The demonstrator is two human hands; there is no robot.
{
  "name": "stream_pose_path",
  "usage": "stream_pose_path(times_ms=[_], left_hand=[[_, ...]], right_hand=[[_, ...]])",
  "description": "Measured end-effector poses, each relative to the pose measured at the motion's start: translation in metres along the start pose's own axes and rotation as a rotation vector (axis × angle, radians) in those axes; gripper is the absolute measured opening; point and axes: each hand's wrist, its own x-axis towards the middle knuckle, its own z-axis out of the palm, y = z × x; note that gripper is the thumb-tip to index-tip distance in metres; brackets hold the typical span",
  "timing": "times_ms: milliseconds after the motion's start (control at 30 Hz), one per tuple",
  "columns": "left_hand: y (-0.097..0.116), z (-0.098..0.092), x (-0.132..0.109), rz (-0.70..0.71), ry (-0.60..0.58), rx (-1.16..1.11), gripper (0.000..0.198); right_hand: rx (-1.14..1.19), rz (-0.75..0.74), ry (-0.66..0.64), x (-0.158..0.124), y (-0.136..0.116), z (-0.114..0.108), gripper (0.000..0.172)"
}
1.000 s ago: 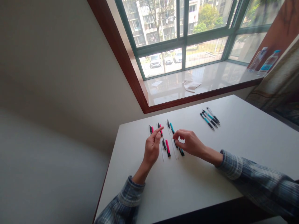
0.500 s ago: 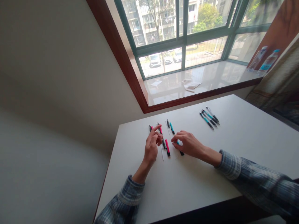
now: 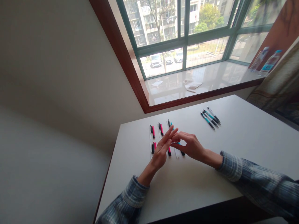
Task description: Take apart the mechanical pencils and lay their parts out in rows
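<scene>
My left hand (image 3: 161, 153) meets my right hand (image 3: 191, 145) over the table. The left fingers point forward, and its thumb presses close to the right fingertips. My right thumb and index finger are pinched; whatever lies between the fingertips is hidden or too small to name. Taken-apart pens lie below and around the hands. Pink barrels (image 3: 153, 132) lie beside black pen parts (image 3: 153, 148) and thin white refills (image 3: 176, 153). A teal and black barrel (image 3: 182, 153) lies partly under my right hand. My left hand covers some of the parts in the middle.
Several whole pens (image 3: 211, 119), teal, black and white, lie together at the right back of the white table (image 3: 193, 183). On the windowsill behind are a crumpled cloth (image 3: 192, 85), a paper (image 3: 157, 83) and plastic bottles (image 3: 271, 62). A curtain (image 3: 273, 90) hangs at the right.
My left hand has moved right, away from the pink pen parts, to meet my right hand. The right hand stays nearly in place, still pinched.
</scene>
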Motion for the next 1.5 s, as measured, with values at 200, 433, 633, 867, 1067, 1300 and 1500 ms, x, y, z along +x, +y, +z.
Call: stream_pose_path(times_ms=[200, 433, 633, 867, 1067, 1300, 1500], left_hand=[[0.003, 0.003, -0.003, -0.001, -0.052, 0.158, 0.049], [-0.002, 0.005, -0.005, 0.019, -0.115, 0.445, 0.067], [-0.005, 0.012, -0.009, 0.05, -0.122, 0.539, 0.083], [-0.002, 0.004, -0.007, 0.234, 0.219, 0.592, 0.049], [0.013, -0.023, -0.003, 0.363, 0.098, 0.981, 0.014], [0.011, -0.016, -0.007, 0.311, -0.266, 1.147, 0.01], [0.006, -0.009, -0.008, 0.262, -0.341, 1.172, 0.007]], right_hand=[[0.261, 0.231, 0.047, -0.004, 0.004, 0.007, 0.008], [0.451, 0.402, 0.058, -0.006, 0.008, 0.01, 0.016], [0.545, 0.449, 0.046, -0.002, -0.001, 0.007, 0.023], [0.299, 0.38, 0.124, 0.001, 0.013, -0.004, 0.03], [0.095, 0.333, 0.14, 0.001, 0.04, -0.012, 0.023], [0.021, 0.34, 0.055, -0.002, 0.052, -0.007, 0.015], [-0.169, 0.223, -0.059, -0.002, 0.054, -0.004, 0.013]])
